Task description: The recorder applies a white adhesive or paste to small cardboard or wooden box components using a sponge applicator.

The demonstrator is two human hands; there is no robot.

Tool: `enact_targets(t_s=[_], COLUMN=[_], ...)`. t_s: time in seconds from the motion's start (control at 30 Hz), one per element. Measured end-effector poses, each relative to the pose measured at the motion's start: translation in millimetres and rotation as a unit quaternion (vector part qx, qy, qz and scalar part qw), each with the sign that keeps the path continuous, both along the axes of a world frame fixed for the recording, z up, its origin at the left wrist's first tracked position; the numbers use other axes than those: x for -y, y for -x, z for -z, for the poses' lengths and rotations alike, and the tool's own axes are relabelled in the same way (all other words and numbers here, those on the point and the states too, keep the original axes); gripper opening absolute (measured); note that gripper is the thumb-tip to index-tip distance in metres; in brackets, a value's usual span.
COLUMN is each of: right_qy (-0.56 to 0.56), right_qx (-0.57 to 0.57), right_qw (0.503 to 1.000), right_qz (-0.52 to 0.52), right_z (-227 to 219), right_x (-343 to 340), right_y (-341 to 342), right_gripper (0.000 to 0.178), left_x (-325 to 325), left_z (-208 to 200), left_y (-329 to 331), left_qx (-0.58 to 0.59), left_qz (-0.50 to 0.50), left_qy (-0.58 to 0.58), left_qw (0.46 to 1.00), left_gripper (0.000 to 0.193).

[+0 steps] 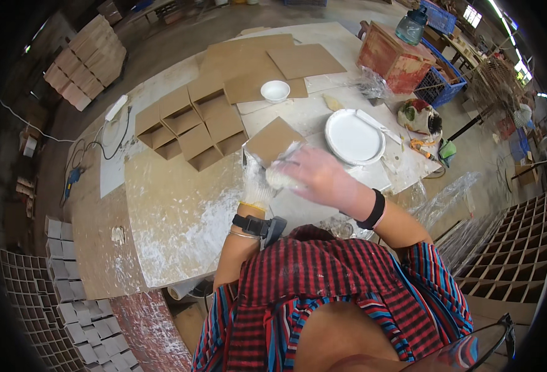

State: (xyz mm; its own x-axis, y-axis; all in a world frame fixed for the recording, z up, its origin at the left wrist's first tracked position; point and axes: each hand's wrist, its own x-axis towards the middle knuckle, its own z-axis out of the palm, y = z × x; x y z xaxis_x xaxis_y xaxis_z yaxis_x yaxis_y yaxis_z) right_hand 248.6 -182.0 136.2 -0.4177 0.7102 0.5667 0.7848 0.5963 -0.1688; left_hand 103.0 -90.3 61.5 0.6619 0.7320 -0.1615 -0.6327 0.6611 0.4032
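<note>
My left hand [258,188], in a white knitted glove, grips the near left side of a small brown board box [276,140] above the table. My right hand [323,178], bare and smeared by motion, is closed on a cream-coloured wad [281,179], perhaps a sponge; its exact kind does not show. The wad is close to the near side of the box, next to the gloved fingers. A round tray of white paste [355,137] lies to the right, with a flat white stick [375,125] across its rim. Farther off stands a small white bowl [275,91].
Several open brown boxes [193,124] stand grouped at the left, with flat brown boards [255,59] behind. At the right are a paint-smeared pot [419,118], orange-handled pliers [423,149], a red wooden box [394,59] and a fan [496,84]. A cable [109,146] crosses the left side.
</note>
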Motion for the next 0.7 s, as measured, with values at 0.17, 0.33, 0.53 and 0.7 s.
enact_targets(t_s=[0.17, 0.33, 0.53, 0.7], right_qy=[0.027, 0.004, 0.045, 0.008], right_qx=[0.0, -0.09, -0.002, -0.074], right_qw=[1.0, 0.993, 0.999, 0.994], right_qz=[0.002, 0.072, -0.03, 0.082], right_z=[3, -8, -6, -1], right_x=[8, 4, -2, -37], right_y=[-21, -58, -58, -72], right_gripper=[0.05, 0.043, 0.048, 0.049], left_x=[-4, 2, 16, 24], left_z=[10, -2, -11, -1], left_y=[-2, -3, -6, -13], left_qx=[0.02, -0.06, -0.127, -0.207], left_qz=[0.015, -0.067, -0.044, -0.003], left_qy=[0.032, -0.032, -0.108, -0.075], left_qw=[0.999, 0.995, 0.985, 0.975], left_gripper=[0.069, 0.06, 0.053, 0.054])
